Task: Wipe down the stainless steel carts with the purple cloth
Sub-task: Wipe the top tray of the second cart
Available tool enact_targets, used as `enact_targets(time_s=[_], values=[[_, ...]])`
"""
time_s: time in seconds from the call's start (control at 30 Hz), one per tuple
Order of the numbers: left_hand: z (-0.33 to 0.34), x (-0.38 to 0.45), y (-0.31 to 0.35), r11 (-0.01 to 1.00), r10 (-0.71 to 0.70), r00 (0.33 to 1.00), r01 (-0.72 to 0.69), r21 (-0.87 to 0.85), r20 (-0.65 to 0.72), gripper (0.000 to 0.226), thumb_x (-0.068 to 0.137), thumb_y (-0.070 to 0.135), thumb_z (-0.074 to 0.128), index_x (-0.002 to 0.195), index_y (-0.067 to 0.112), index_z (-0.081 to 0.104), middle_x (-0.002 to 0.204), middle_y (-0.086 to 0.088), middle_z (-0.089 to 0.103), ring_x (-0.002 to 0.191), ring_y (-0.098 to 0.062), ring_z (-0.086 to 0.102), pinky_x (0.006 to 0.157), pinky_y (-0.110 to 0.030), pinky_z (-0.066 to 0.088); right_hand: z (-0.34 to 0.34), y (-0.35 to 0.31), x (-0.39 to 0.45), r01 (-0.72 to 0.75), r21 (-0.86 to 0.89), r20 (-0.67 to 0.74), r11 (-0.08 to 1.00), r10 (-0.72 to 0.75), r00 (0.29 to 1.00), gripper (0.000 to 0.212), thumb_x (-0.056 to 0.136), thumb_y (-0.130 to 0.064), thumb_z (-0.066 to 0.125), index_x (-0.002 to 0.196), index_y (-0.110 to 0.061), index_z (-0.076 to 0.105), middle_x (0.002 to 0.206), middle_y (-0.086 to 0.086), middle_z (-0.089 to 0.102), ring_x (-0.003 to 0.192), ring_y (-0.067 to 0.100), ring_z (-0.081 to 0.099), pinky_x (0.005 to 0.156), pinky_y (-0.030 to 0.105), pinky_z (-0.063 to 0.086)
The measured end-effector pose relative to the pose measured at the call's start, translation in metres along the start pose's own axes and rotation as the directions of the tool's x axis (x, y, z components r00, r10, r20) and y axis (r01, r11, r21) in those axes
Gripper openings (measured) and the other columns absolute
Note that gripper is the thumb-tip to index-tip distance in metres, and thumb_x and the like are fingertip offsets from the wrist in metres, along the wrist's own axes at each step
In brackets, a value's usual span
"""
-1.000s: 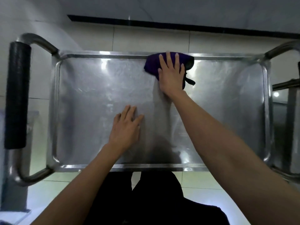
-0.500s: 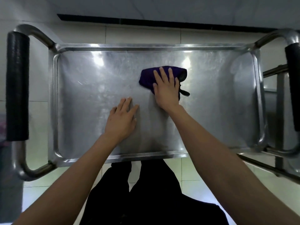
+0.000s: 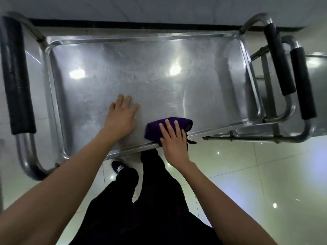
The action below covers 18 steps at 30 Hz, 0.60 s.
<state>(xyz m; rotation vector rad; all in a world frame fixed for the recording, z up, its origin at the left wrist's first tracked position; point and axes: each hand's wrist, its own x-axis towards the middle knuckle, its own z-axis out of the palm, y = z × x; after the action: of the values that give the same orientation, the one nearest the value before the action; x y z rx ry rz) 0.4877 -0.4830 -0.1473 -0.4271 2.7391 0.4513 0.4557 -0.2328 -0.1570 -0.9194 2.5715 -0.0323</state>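
Observation:
A stainless steel cart (image 3: 141, 41) with a shallow tray top fills the view from above. The folded purple cloth (image 3: 155, 129) lies on the tray at its near rim, partly over the edge. My right hand (image 3: 174, 140) presses flat on the cloth with straight, spread fingers. My left hand (image 3: 122, 117) rests flat on the bare tray just left of the cloth, fingers straight. The rear part of the cloth is hidden under my right hand.
Black foam-covered handles stand at the cart's left end (image 3: 17, 76) and right end (image 3: 279, 59). A second steel cart (image 3: 304, 85) with its own black grip abuts on the right. Pale floor tiles, my dark trousers and a shoe (image 3: 118, 167) lie below.
My right hand has dragged the cloth from the tray's far rim back to the near rim. My left hand stayed flat on the tray. The view shifted, showing the second cart.

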Motion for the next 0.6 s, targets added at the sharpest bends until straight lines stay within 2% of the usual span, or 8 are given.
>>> enact_targets(time_s=[0.2,0.4,0.6], values=[[-0.016,0.003,-0.018,0.993,-0.12,0.992,0.12,0.001,-0.046,0.05,0.098,0.028,0.049,0.146,0.018,0.04,0.158,-0.015,0.022,0.149,-0.039,0.008,0.114,-0.061,0.026,-0.002,-0.009,0.014,0.003,-0.001,0.008,1.0,-0.003,1.0,0.056,0.105,-0.036,0.013,0.16,-0.027,0.013,0.168,0.0,0.005,0.154,0.029,-0.008,0.123,0.054,0.007],[-0.017,0.008,-0.024,0.991,-0.134,0.991,0.134,-0.009,-0.022,0.046,0.102,0.027,0.043,0.148,0.023,0.042,0.16,-0.014,0.022,0.15,-0.038,0.01,0.114,-0.06,0.026,-0.017,-0.026,0.092,0.031,0.02,-0.026,0.999,-0.03,0.999,0.054,0.108,-0.035,0.025,0.16,-0.029,0.01,0.168,-0.001,0.003,0.154,0.029,-0.008,0.123,0.055,0.006],[-0.017,0.01,-0.019,0.982,-0.19,0.982,0.19,-0.019,-0.014,0.044,0.099,0.037,0.05,0.142,0.026,0.051,0.158,-0.012,0.027,0.15,-0.037,0.014,0.112,-0.06,0.029,-0.051,-0.038,0.194,0.06,0.044,-0.037,0.997,-0.058,0.998,0.053,0.109,-0.036,0.023,0.16,-0.03,0.008,0.168,-0.001,0.003,0.154,0.028,-0.009,0.123,0.055,0.003]])
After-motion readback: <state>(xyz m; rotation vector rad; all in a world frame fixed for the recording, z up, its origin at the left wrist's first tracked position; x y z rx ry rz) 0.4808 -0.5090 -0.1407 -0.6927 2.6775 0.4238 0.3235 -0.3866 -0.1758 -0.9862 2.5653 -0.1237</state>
